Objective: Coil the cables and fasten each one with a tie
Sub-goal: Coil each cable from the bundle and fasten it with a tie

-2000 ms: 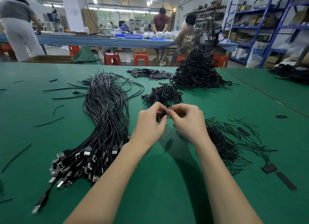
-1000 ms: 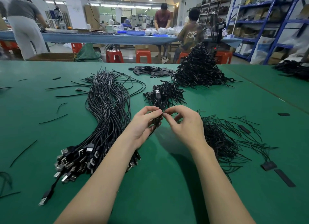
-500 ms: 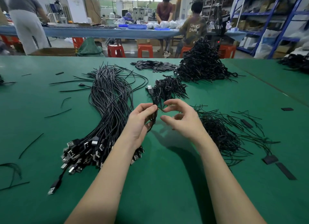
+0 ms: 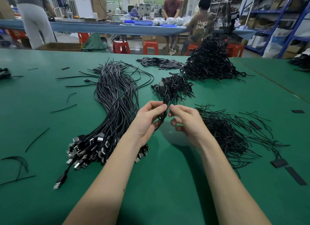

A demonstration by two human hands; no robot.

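Your left hand (image 4: 147, 119) gripped the small coiled cable (image 4: 163, 114), fingers curled round it, held just above the green table (image 4: 167, 182) between the two hands. Half a second before, your right hand (image 4: 186, 120) had drawn a little away from the coil with its fingers loose; at this moment it was back — thumb and forefinger pinched together at the top of the coil, on what looked like the twist tie, too thin to make out. A second earlier both hands were pinched close at the same spot. So you re-gripped mid-twist — the fastening was probably on its last turns, not finished. The bundle of loose USB cables (image 4: 114, 97) lay just left of your left forearm, the spare ties (image 4: 226, 132) just right of your right hand, and the small pile of tied coils (image 4: 174, 87) sat directly beyond your hands.
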